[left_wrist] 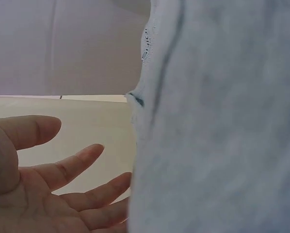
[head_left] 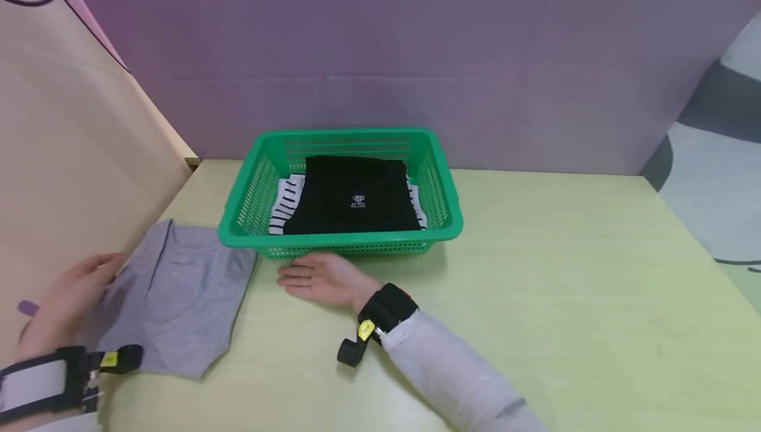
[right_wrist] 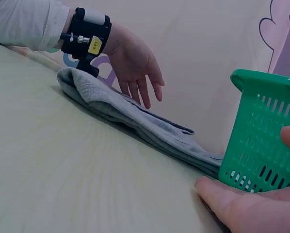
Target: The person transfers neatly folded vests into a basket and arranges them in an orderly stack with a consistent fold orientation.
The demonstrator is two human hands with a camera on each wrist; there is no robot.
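My head camera looks down and forward over the table (head_left: 565,273). My left wrist camera sits pressed close against the grey shirt (left_wrist: 217,145). My right wrist camera skims low across the tabletop; it shares that shirt and the green basket (right_wrist: 261,141) with the head view.

basket: bright green perforated plastic basket (head_left: 441,184), far centre of the table
top garment in basket: black folded cloth (head_left: 351,197) with a small white printed mark at its middle
garment under it: white cloth with black stripes (head_left: 285,206), showing at the left and right edges
folded shirt: plain heather-grey knit shirt (head_left: 184,287), near left
table: pale yellow-green wood-grain table (head_left: 565,300)
wrist straps: black bands with yellow tags
sleeve: light grey
back wall: dull purple
left panel: beige, pink above
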